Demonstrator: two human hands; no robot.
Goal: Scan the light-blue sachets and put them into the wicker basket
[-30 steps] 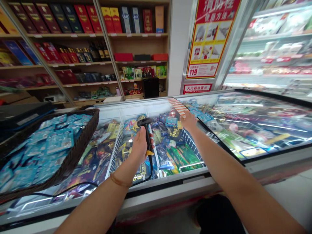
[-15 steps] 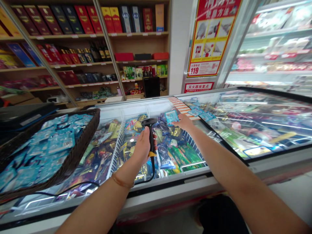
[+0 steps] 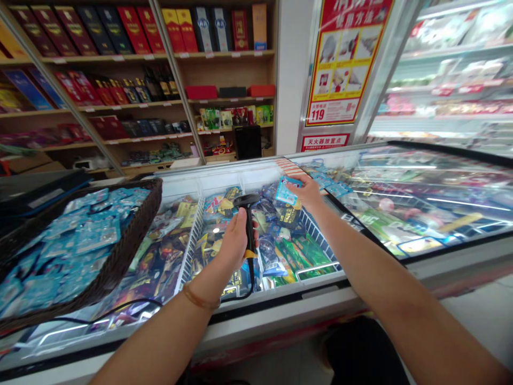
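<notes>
My left hand is wrapped round the handle of a black barcode scanner, held upright above the freezer, its cable trailing down to the left. In my right hand, pinched between thumb and fingers, is a small light-blue packet. The packet hovers over the wire baskets near the freezer's far side. More blue packets lie to the right, on the glass past my right hand. A brown wicker basket at the left holds many similar blue packets.
Beneath both hands is a chest freezer with wire dividers and wrapped ice creams. A black-edged glass lid covers its right part. Wooden shelves with boxes stand behind, beside a red fire-safety poster. A refrigerated display is at the right.
My right hand has closed more on the blue packet, which has shifted slightly right and tilted. My left hand and the scanner have stayed nearly still. The view has moved slightly.
</notes>
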